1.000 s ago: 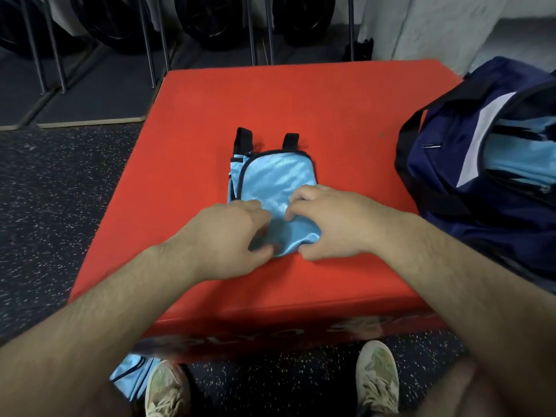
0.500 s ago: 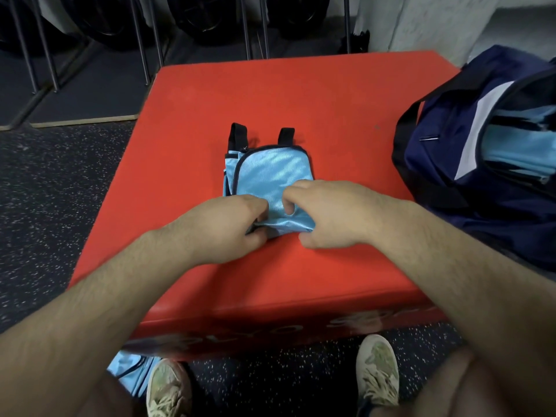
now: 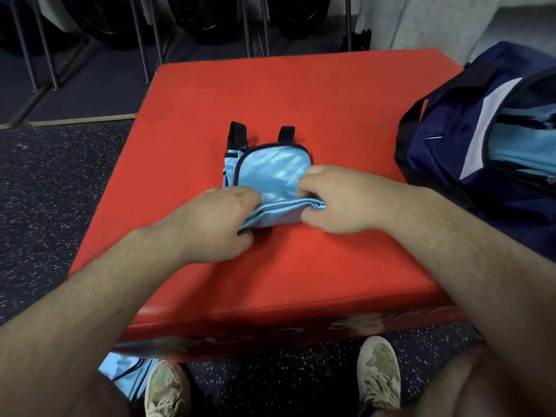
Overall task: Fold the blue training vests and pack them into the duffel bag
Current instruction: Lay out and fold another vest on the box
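Pinching the near edge of the folded blue vest [image 3: 270, 173], both hands [image 3: 216, 224] [image 3: 340, 200] worked on a red padded box [image 3: 331, 109] over speckled dark flooring [image 3: 45, 191].

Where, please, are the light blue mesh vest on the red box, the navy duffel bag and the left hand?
light blue mesh vest [image 3: 272, 171], head view, on its upper panel.
navy duffel bag [image 3: 445, 164], head view, on its side wall.
left hand [image 3: 216, 219], head view, on its back.
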Available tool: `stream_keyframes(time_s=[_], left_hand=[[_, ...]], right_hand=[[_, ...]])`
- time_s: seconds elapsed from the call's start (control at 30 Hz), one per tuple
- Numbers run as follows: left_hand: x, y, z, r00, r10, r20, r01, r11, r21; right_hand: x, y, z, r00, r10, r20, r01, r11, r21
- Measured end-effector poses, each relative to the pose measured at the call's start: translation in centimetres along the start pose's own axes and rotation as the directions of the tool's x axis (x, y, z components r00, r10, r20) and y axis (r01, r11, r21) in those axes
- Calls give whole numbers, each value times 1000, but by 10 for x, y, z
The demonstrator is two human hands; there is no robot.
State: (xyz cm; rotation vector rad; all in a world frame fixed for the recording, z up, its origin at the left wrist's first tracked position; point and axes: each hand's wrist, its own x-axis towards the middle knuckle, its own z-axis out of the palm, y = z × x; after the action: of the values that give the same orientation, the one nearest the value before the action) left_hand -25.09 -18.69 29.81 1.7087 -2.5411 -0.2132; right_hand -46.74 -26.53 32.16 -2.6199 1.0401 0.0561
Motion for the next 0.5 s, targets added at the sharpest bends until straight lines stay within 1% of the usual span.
stream_keyframes(time_s=[0.07,0.1,0.2,0.27,0.37,0.43,0.5], left_hand=[[-1,-5,-2,997,-73,3,73,996,-55],[-1,-8,-4,997,-81,0,81,995,-61],[-1,-15,-7,999,-34,-42,31,997,-74],[-3,-17,-9,997,-50,-55,43,992,-115],[-7,-15,-13,986,-165,-24,155,961,-228],[-8,-13,-16,985,-170,-7,160,938,-307],[-10,-12,-20,984,-177,32,174,888,-426]], right_hand=[[0,1,-1,999,11,36,-10,1000,-8],[0,2,-1,998,20,53,-19,1000,-14],[0,3,-1,998,36,54,-36,999,-6],[-1,4,-4,998,50,45,-50,999,0],[-3,2,-11,998,63,28,-63,998,25],[-5,0,-15,997,63,47,-66,996,60],[-8,-2,-16,993,77,94,-89,988,127]])
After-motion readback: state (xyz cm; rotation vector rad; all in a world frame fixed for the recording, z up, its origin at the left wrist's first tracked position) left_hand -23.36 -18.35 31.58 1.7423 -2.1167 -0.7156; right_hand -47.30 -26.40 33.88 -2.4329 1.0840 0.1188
